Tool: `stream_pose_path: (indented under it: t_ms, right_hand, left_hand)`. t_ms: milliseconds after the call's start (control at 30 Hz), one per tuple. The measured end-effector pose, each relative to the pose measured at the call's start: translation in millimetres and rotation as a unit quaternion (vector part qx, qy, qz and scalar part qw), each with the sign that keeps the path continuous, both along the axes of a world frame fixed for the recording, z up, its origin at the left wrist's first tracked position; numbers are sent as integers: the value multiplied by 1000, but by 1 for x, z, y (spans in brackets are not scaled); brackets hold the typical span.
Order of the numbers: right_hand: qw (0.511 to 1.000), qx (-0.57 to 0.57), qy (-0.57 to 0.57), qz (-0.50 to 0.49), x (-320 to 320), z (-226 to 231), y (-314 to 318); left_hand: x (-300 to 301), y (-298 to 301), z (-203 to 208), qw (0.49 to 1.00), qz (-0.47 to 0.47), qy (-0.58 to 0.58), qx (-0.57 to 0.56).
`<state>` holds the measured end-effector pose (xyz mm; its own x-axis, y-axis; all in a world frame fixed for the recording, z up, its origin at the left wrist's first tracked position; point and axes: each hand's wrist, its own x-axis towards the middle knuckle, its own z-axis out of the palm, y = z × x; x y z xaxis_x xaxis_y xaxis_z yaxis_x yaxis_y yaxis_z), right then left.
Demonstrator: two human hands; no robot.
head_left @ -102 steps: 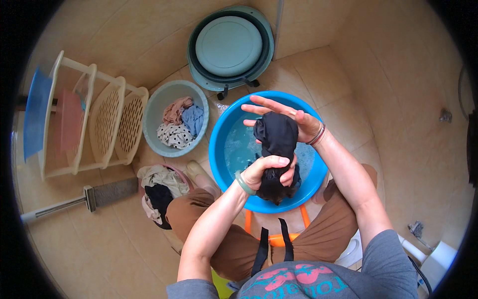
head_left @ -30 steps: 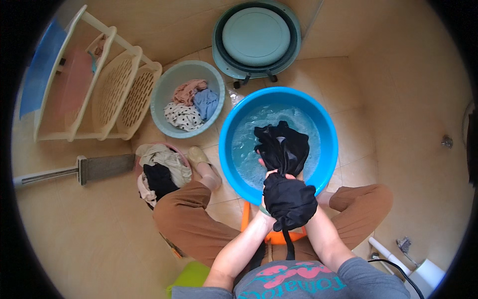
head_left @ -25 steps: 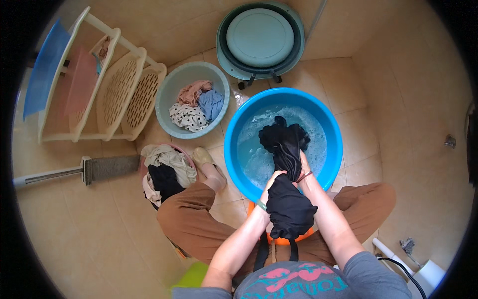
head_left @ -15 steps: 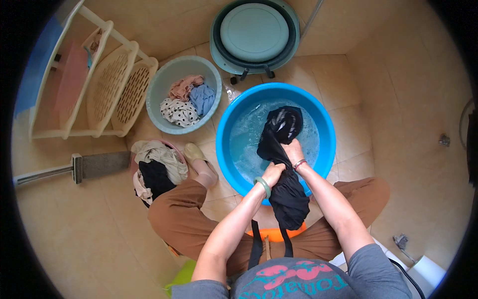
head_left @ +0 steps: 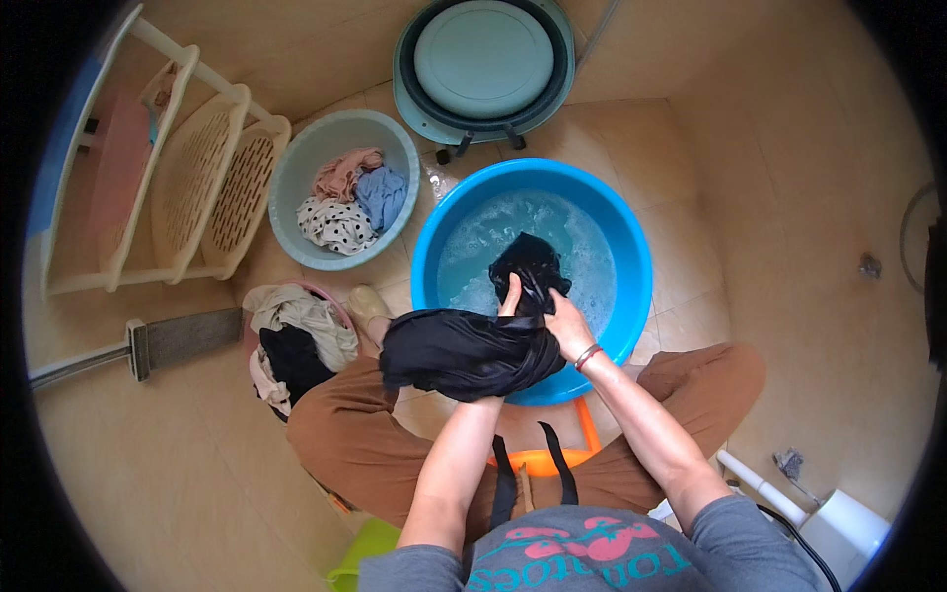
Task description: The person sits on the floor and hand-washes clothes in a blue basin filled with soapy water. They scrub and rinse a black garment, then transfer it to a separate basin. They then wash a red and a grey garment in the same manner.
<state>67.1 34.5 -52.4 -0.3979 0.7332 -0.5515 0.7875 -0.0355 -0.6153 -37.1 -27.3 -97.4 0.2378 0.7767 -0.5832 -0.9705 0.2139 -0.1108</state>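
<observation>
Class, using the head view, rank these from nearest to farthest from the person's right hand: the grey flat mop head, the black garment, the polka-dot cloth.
1. Black garment: touching the right hand, partly over the blue basin.
2. Polka-dot cloth: ahead and left, inside the pale basin.
3. Grey flat mop head: farthest, well to the left.

Inside the blue basin [head_left: 636, 271], open water lies around the wet end of the black cloth [head_left: 459, 355], with room to pass on the left, far and right. The cloth's bulk blocks the near-left rim. To the right, a strip of floor [head_left: 684, 247] gives passage beside the wall [head_left: 799, 207]. A narrow gap parts the pale green basin [head_left: 296, 168] at far left; the teal tub [head_left: 483, 59] obstructs the far side, the right knee [head_left: 715, 385] the near right.
</observation>
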Motion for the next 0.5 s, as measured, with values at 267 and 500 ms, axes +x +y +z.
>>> stream_pose_path:
  t_ms: [267,500]
  right_hand:
    - [979,6,160,127,41,29,-12]
    - [856,-245,327,-318,49,35,0]
  left_hand:
    - [14,-43,0,905,-105,404,79]
    - [5,-32,8,745,-124,640,142]
